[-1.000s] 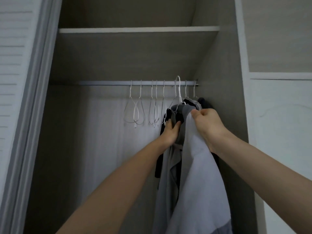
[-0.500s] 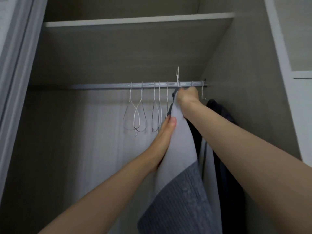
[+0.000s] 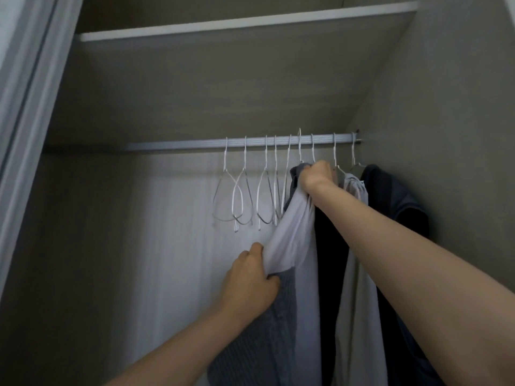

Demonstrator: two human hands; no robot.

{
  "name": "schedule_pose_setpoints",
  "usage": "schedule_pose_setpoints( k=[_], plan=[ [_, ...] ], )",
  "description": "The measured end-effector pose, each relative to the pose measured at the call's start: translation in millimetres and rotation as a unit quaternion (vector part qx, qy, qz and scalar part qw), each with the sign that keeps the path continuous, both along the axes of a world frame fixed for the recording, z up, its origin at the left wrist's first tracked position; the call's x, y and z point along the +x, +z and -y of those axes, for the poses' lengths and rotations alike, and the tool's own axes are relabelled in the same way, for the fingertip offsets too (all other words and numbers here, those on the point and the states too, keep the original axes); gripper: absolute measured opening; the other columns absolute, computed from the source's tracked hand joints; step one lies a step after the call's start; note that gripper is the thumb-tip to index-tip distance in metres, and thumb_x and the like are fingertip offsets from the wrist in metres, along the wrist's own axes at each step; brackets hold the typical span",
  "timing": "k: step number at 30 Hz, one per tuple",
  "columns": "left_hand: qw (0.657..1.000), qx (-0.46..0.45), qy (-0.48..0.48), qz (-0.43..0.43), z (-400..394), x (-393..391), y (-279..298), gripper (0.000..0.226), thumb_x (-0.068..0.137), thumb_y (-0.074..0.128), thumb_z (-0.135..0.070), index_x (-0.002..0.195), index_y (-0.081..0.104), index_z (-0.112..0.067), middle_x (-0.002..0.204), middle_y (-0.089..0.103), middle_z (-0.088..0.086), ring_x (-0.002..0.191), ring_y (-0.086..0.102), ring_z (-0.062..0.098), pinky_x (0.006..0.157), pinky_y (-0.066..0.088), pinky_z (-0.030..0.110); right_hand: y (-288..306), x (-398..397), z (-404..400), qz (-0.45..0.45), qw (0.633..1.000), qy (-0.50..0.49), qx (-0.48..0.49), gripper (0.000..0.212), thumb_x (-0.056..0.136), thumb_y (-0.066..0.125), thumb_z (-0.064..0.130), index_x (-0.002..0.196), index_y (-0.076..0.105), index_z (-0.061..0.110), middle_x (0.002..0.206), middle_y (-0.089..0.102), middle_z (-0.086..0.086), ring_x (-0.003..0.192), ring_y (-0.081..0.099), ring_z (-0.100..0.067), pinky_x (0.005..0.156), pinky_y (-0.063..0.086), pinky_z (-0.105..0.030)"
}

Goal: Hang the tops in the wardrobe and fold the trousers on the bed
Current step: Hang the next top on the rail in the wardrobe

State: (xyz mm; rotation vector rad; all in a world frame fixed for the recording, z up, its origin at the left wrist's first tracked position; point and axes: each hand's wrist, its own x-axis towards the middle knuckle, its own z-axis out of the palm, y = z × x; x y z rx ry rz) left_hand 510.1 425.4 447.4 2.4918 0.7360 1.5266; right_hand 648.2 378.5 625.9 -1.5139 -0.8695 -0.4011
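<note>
Care suits this hook-on: right hand [image 3: 317,175] clenched on the top [image 3: 292,238] at its hanger under the rail [image 3: 195,144], left hand [image 3: 250,285] pinching the cloth lower, should settle the hook fully before letting go.

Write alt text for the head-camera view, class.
Two hands hang a white and grey ribbed top on a silver wardrobe rail: the right hand grips its collar, the left hand pinches its side. Empty white wire hangers hang left.

A pale top [image 3: 292,240] with a ribbed grey lower panel hangs from the rail [image 3: 195,144], bunched at its neck, beside two hung tops [image 3: 395,196].
</note>
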Motion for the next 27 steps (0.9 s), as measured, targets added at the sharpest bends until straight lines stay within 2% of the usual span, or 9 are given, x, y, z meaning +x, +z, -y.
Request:
schedule_pose_setpoints(
  k=[4, 8, 12, 15, 17, 18, 21, 25, 27],
  plan=[
    [1.0, -0.002, 0.031, 0.005, -11.8, -8.2, -8.4, 0.034, 0.085, 0.06, -0.025, 0.113, 0.041, -0.023, 0.1, 0.055, -0.001, 0.086, 0.057, 0.02, 0.074, 0.051, 0.036, -5.2, 2.9, -5.1, 0.016, 0.999, -0.013, -0.037, 0.025, 0.097, 0.048, 0.015, 0.112, 0.059, -0.002, 0.117, 0.06, -0.019, 0.105, 0.058, -0.035, 0.071, 0.039, -0.03],
    [0.998, -0.043, 0.022, 0.037, -22.2, -18.9, -17.5, 0.029, 0.088, 0.057, -0.017, 0.114, 0.045, -0.021, 0.08, 0.062, 0.001, 0.073, 0.06, 0.015, 0.063, 0.048, 0.027, -13.3, -3.1, -5.8, 0.046, 0.996, -0.039, -0.06, 0.029, 0.096, 0.048, 0.013, 0.118, 0.056, -0.003, 0.124, 0.057, -0.021, 0.112, 0.055, -0.036, 0.073, 0.037, -0.029],
    [0.991, -0.08, -0.037, 0.1, -18.3, -27.2, -26.2, 0.02, 0.096, 0.038, -0.001, 0.111, 0.048, -0.008, 0.071, 0.058, 0.007, 0.063, 0.053, 0.016, 0.053, 0.04, 0.019, -41.2, -26.6, -7.7, 0.131, 0.984, -0.046, -0.11, 0.056, 0.085, 0.058, 0.015, 0.134, 0.036, -0.001, 0.132, 0.047, -0.017, 0.116, 0.052, -0.038, 0.082, 0.044, -0.037],
    [0.988, -0.077, -0.072, 0.108, -2.4, -33.7, -36.8, 0.008, 0.1, 0.041, -0.023, 0.108, 0.042, -0.019, 0.076, 0.063, 0.001, 0.068, 0.058, 0.013, 0.071, 0.05, 0.035, -68.4, -44.2, -1.7, 0.225, 0.961, -0.077, -0.14, 0.073, 0.083, 0.065, 0.021, 0.139, 0.021, 0.009, 0.132, 0.039, -0.02, 0.112, 0.05, -0.041, 0.072, 0.041, -0.039],
    [0.995, -0.068, -0.059, 0.048, 13.2, -41.6, -45.2, 0.044, 0.091, 0.052, -0.053, 0.124, 0.034, -0.029, 0.096, 0.065, -0.007, 0.083, 0.062, 0.009, 0.079, 0.052, 0.037, -82.8, -52.7, 7.9, 0.268, 0.948, -0.088, -0.147, 0.069, 0.084, 0.063, 0.016, 0.138, 0.021, 0.012, 0.131, 0.038, -0.02, 0.102, 0.053, -0.04, 0.065, 0.038, -0.036],
    [0.998, -0.05, -0.031, 0.006, 17.9, -44.5, -48.9, 0.063, 0.084, 0.057, -0.058, 0.133, 0.026, -0.033, 0.108, 0.061, -0.008, 0.092, 0.061, 0.012, 0.082, 0.051, 0.037, -89.3, -56.2, 13.9, 0.278, 0.945, -0.085, -0.151, 0.063, 0.084, 0.06, 0.013, 0.135, 0.024, 0.012, 0.129, 0.038, -0.02, 0.093, 0.054, -0.038, 0.063, 0.037, -0.036],
    [0.996, -0.042, 0.025, -0.068, 32.6, -57.7, -66.9, 0.084, 0.083, 0.066, -0.032, 0.145, 0.009, -0.032, 0.116, 0.058, 0.001, 0.095, 0.061, 0.021, 0.081, 0.052, 0.038, -116.2, -73.5, 34.7, 0.3, 0.935, -0.074, -0.177, 0.044, 0.084, 0.056, 0.012, 0.122, 0.034, 0.011, 0.125, 0.038, -0.018, 0.086, 0.057, -0.04, 0.06, 0.034, -0.036],
    [0.995, -0.092, -0.013, -0.042, 57.7, -72.6, -99.6, 0.073, 0.089, 0.056, -0.01, 0.149, 0.016, -0.02, 0.109, 0.064, 0.008, 0.087, 0.064, 0.023, 0.073, 0.055, 0.04, -163.0, -95.3, 57.7, 0.316, 0.925, -0.03, -0.208, 0.042, 0.089, 0.049, 0.027, 0.126, 0.036, 0.014, 0.12, 0.041, -0.014, 0.096, 0.057, -0.04, 0.068, 0.035, -0.035],
    [0.993, -0.117, -0.011, -0.028, 67.0, -82.1, -119.8, 0.071, 0.09, 0.05, -0.006, 0.151, 0.016, -0.019, 0.103, 0.066, 0.011, 0.082, 0.065, 0.026, 0.068, 0.055, 0.043, -193.2, -105.5, 66.6, 0.316, 0.919, 0.032, -0.234, 0.051, 0.093, 0.045, 0.032, 0.138, 0.028, 0.016, 0.128, 0.039, -0.015, 0.102, 0.055, -0.037, 0.073, 0.043, -0.036]
  ],
)
